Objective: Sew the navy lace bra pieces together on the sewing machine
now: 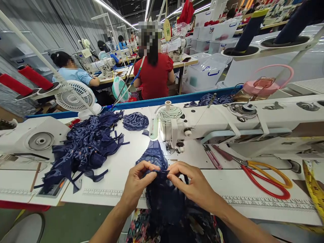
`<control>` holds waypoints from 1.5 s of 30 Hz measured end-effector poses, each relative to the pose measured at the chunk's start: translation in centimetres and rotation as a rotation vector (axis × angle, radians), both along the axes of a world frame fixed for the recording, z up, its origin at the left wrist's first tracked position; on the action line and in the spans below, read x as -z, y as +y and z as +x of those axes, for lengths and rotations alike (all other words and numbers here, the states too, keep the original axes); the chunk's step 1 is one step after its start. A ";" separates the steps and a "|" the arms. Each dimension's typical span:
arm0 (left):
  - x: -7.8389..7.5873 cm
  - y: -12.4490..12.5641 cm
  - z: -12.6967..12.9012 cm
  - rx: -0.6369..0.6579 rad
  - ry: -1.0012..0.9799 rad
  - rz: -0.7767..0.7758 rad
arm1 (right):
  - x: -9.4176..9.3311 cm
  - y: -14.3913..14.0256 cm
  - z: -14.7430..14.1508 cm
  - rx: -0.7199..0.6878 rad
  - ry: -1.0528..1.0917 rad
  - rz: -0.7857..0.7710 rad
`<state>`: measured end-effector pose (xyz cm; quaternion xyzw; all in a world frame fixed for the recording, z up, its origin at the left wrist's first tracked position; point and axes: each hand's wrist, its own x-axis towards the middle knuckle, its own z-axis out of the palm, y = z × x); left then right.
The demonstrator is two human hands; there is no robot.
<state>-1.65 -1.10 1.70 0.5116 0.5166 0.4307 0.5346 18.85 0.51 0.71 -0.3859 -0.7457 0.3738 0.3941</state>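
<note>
Between my two hands, a navy lace garment piece [165, 199] is stretched at its upper edge and hangs over the table's front edge toward my lap. My left hand [141, 175] pinches that edge between thumb and fingertips. A short gap to the right, my right hand [186, 177] pinches the same edge. Just beyond my fingers, lace with a sheer tip [154, 152] lies flat, reaching up beside the needle area of the white sewing machine [174, 135]. Whether it is one piece with the held cloth I cannot tell.
A heap of navy lace pieces [88, 145] lies left, with a stacked lace bundle [136, 120] behind. Right of the needle are pink-handled snips [212, 157] and large scissors [268, 177]. A yellow tape measure [314, 189] hangs at far right. A person in red [154, 77] sits ahead.
</note>
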 end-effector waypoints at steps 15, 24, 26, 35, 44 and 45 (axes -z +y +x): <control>-0.5 0.7 -7.5 -0.148 -0.208 -0.217 | -3.2 1.9 -9.1 -0.097 -0.660 0.553; -5.0 3.8 -12.6 -0.246 0.942 1.088 | -4.6 10.0 -16.3 -0.024 -0.622 0.926; -0.9 3.1 -9.9 -0.112 0.958 1.091 | -1.1 9.5 -12.8 -0.102 -0.663 0.971; 4.8 4.3 -0.2 0.337 0.914 0.804 | 4.8 8.9 -1.6 -0.233 -0.739 0.966; 3.1 7.2 -4.3 0.723 0.922 0.842 | 4.9 6.5 2.0 -0.134 -0.701 0.687; 3.5 7.4 -4.2 0.708 0.909 0.835 | 5.1 6.3 2.5 -0.098 -0.661 0.684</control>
